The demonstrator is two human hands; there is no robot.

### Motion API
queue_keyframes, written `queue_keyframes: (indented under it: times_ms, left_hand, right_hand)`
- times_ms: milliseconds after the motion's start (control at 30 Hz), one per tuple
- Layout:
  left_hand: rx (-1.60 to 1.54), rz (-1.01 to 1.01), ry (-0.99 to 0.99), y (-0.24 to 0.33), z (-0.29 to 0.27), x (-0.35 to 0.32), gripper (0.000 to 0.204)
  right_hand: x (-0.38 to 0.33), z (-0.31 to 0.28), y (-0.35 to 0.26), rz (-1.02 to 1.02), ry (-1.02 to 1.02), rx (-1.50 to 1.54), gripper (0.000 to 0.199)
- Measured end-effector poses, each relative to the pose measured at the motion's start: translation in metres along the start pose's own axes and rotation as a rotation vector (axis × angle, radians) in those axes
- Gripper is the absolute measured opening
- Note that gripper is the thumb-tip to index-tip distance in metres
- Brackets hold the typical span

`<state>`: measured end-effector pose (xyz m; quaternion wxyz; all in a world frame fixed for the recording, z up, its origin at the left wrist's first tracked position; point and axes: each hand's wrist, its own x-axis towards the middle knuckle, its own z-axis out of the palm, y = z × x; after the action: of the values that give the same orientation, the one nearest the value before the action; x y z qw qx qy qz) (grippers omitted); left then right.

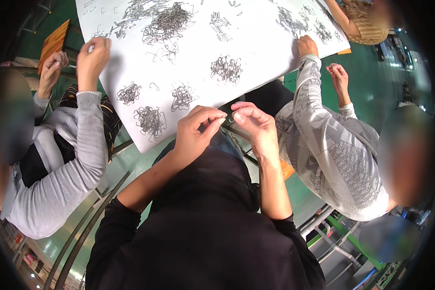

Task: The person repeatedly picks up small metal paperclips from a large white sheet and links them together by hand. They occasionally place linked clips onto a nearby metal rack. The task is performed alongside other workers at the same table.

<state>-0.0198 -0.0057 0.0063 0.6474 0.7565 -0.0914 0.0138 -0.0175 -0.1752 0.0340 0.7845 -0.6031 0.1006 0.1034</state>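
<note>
My left hand (198,129) is closed in a pinch in front of my body, just off the near edge of the white table (193,72). A tiny bit of something shows at its fingertips, too small to name. Beside it, my right hand (257,126) has thumb and forefinger drawn together, the other fingers curled; what they hold is too fine to make out. The fingertips of both hands face each other with a small gap between. Nearest to my left hand on the table lie a small pile of bent dark wire pieces (182,95) and another wire pile (150,121).
More wire piles, including a large heap (169,21), spread over the table, with loose pieces (220,25) among them. A grey-sleeved person's hand (93,63) reaches over the left edge; a patterned-sleeved person's hand (307,46) touches the right side. Another person (367,24) sits far right.
</note>
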Motion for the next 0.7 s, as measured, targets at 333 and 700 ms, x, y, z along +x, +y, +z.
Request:
queue_keyframes:
  times_ms: [333, 700]
  left_hand:
    - [-0.029, 0.033, -0.017, 0.001, 0.013, 0.011, 0.025]
    - [-0.066, 0.093, -0.036, -0.006, 0.026, 0.037, 0.036]
  right_hand:
    - [-0.004, 0.014, 0.018, -0.254, 0.284, -0.043, 0.005]
    - [0.002, 0.005, 0.011, -0.213, 0.348, -0.047, 0.007]
